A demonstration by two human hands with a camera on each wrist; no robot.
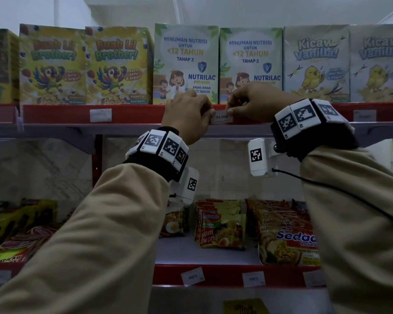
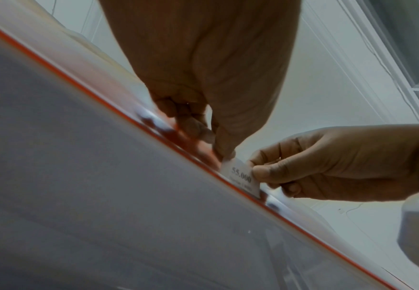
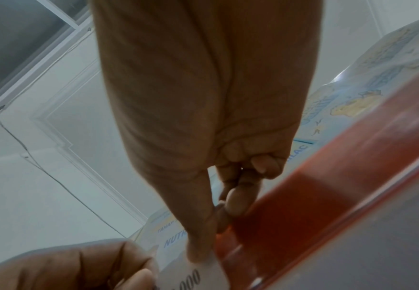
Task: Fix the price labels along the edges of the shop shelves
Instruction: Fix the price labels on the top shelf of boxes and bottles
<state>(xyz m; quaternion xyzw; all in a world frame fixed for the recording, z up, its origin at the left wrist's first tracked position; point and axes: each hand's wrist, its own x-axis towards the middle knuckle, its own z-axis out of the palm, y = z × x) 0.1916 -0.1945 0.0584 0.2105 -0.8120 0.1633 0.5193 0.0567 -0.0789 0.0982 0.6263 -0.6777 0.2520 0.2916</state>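
At the red front lip of the upper shelf (image 1: 127,114), just below the two Nutrilac boxes (image 1: 185,64), both hands are working on one small price label (image 1: 221,118). The left hand (image 1: 186,114) is curling its fingers and thumb round the label's nine o'clock end, while the right hand (image 1: 252,103) is pinching the three o'clock end between thumb and forefinger — the left wrist view is showing that thumb lying right beside the printed "55.000".

To do this step well, the person is probably best off keeping the label's bottom edge level with the lip, seating it first, then sliding both thumbs outward so the card is lying flat with no bow. Pinching hard looks unwise, since the corners would likely crease.

The label is a thin white paper rectangle, slightly flexible, with grey print. The lip is a smooth, glossy red strip that seems to be faced with clear plastic, sitting above a pale grey shelf underside. The boxes are matt printed card with square corners. Toward nine o'clock along the same lip another label (image 1: 100,115) is sitting straight. Down at six o'clock, on the lower shelf edge (image 1: 168,275), one tag (image 1: 192,277) is tilting — likely needing attention. Crinkly foil noodle packets (image 1: 220,225) are standing above it.
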